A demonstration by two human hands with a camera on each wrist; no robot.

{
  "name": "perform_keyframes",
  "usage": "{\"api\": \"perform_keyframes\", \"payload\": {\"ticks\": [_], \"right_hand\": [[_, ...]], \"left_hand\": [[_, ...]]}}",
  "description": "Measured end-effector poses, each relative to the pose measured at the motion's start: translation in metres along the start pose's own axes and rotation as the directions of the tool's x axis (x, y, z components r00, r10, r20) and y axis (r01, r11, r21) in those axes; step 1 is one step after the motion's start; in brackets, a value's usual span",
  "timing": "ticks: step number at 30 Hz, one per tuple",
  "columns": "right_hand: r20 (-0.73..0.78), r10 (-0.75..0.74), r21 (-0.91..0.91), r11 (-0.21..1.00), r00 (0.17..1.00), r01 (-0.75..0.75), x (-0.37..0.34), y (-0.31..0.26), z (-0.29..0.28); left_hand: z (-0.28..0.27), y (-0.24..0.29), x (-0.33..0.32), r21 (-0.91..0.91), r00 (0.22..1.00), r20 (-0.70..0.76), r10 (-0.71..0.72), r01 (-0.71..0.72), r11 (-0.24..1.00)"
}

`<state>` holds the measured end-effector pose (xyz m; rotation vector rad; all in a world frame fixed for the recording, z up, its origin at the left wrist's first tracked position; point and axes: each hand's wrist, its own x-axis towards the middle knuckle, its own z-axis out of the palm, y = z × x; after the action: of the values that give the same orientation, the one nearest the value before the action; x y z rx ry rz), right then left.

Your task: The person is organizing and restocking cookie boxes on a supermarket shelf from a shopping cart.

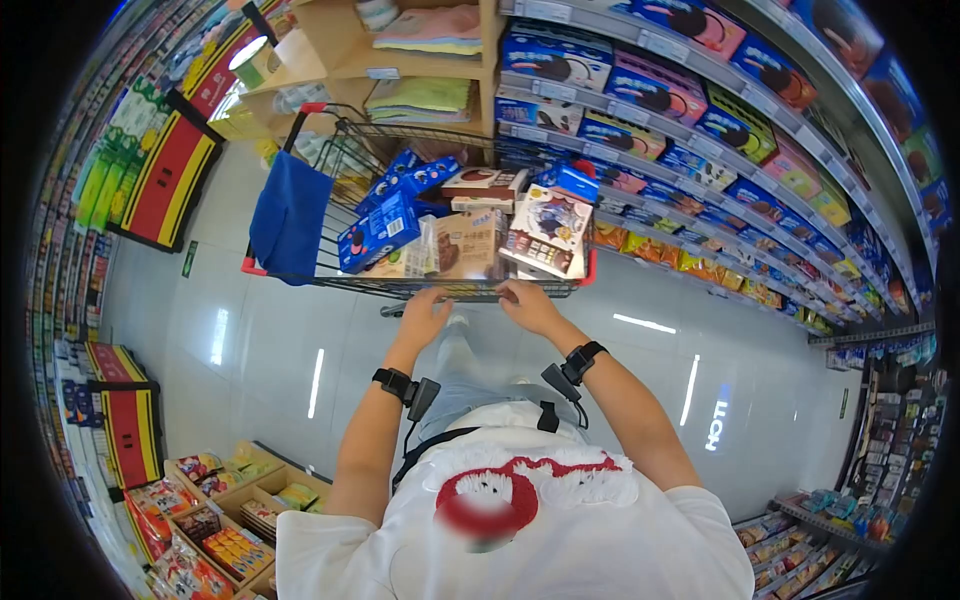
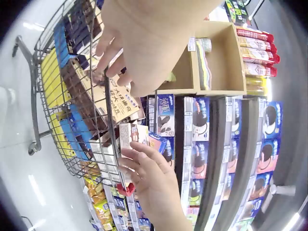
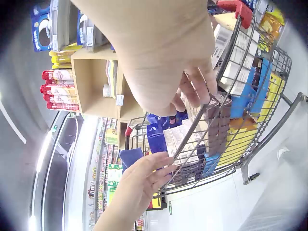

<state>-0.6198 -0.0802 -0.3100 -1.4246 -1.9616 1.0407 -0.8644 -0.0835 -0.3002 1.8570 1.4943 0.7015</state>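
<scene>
In the head view, a white shirt (image 1: 590, 520) lay nearest, and beyond it a wire cart (image 1: 589, 268) stood crosswise on the glossy floor (image 1: 265, 350). The left hand (image 1: 425, 312) and the right hand (image 1: 530, 306) were at its near rim, well apart from each other. Blue boxes (image 1: 378, 232), a cream box (image 1: 468, 243) and a white box (image 1: 552, 222) filled much of the basket, and a blue cloth (image 1: 292, 218) hung over one end. Loaded like this, the cart looked moderately heavy to lift but easy to roll.

In the left wrist view, the left hand loomed closest, its fingers loosely bent at the rim with no box in them. The right hand's fingers were relaxed and spread at the same rim. The wire seemed stiff and smooth, a firm place to take hold. A wheel (image 2: 32, 148) showed below the basket; wheels would likely let the cart drift if pushed.

In the right wrist view, the right hand bent loosely over the rim, while the left hand's fairly straight fingers reached it. The cartons looked light but easily dented, best held by their flat sides.
</scene>
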Motion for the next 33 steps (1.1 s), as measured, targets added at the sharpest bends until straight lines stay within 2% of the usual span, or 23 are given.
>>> {"api": "perform_keyframes", "payload": {"ticks": [2, 5, 7, 10, 11, 12, 13, 14, 17, 18, 21, 22, 25, 27, 29, 30, 33], "right_hand": [[0.027, 0.017, 0.023, 1.0, 0.999, -0.017, 0.021, -0.006, 0.012], [0.031, 0.072, 0.106, 0.992, 0.997, -0.075, 0.067, -0.025, 0.033], [0.001, 0.14, 0.196, 0.971, 0.99, -0.138, 0.104, -0.04, 0.049], [-0.064, 0.275, 0.307, 0.92, 0.959, -0.243, 0.174, -0.025, 0.093], [-0.081, 0.331, 0.347, 0.894, 0.94, -0.285, 0.193, -0.02, 0.106], [0.001, 0.44, 0.341, 0.844, 0.898, -0.414, 0.206, -0.055, 0.092], [0.006, 0.436, 0.372, 0.834, 0.9, -0.407, 0.223, -0.053, 0.1], [0.009, 0.439, 0.403, 0.821, 0.899, -0.405, 0.235, -0.051, 0.108], [0.029, 0.488, 0.474, 0.762, 0.872, -0.441, 0.253, -0.047, 0.117], [0.055, 0.522, 0.499, 0.724, 0.851, -0.477, 0.256, -0.046, 0.117], [0.129, 0.546, 0.555, 0.652, 0.828, -0.516, 0.258, -0.043, 0.113], [0.15, 0.549, 0.54, 0.651, 0.823, -0.533, 0.257, -0.045, 0.11], [0.174, 0.56, 0.557, 0.623, 0.81, -0.55, 0.253, -0.058, 0.104], [0.188, 0.582, 0.526, 0.62, 0.791, -0.581, 0.26, -0.069, 0.098], [0.156, 0.576, 0.462, 0.676, 0.802, -0.575, 0.267, -0.048, 0.111], [0.146, 0.569, 0.438, 0.696, 0.809, -0.568, 0.27, -0.046, 0.114], [0.163, 0.539, 0.462, 0.698, 0.826, -0.547, 0.266, -0.049, 0.112]], "left_hand": [[-0.013, -0.005, 0.007, -0.104, 0.993, -0.092, -0.069, 0.06, 0.993], [-0.039, -0.037, 0.022, -0.068, 0.932, -0.344, -0.117, 0.1, 0.993], [-0.065, -0.072, 0.033, 0.046, 0.904, -0.411, -0.116, 0.148, 0.988], [-0.1, -0.125, 0.05, 0.153, 0.861, -0.473, -0.19, 0.293, 0.944], [-0.107, -0.143, 0.054, 0.118, 0.858, -0.444, -0.258, 0.341, 0.932], [-0.119, -0.153, 0.06, 0.088, 0.854, -0.408, -0.323, 0.389, 0.917], [-0.128, -0.163, 0.067, 0.06, 0.847, -0.368, -0.383, 0.433, 0.899], [-0.133, -0.172, 0.076, 0.017, 0.816, -0.269, -0.512, 0.535, 0.845], [-0.147, -0.17, 0.096, -0.206, 0.873, 0.009, -0.488, 0.479, 0.853], [-0.144, -0.18, 0.101, -0.148, 0.867, 0.036, -0.496, 0.496, 0.856], [-0.132, -0.205, 0.112, -0.202, 0.877, 0.052, -0.477, 0.477, 0.855], [-0.128, -0.211, 0.115, -0.124, 0.85, 0.053, -0.524, 0.526, 0.841], [-0.125, -0.217, 0.119, -0.115, 0.82, 0.073, -0.568, 0.572, 0.812], [-0.129, -0.215, 0.127, -0.071, 0.768, 0.146, -0.623, 0.636, 0.768], [-0.134, -0.208, 0.133, -0.043, 0.705, 0.186, -0.685, 0.702, 0.711], [-0.137, -0.207, 0.139, -0.052, 0.674, 0.212, -0.708, 0.731, 0.68], [-0.15, -0.192, 0.139, -0.332, 0.634, 0.287, -0.718, 0.769, 0.546]]}}
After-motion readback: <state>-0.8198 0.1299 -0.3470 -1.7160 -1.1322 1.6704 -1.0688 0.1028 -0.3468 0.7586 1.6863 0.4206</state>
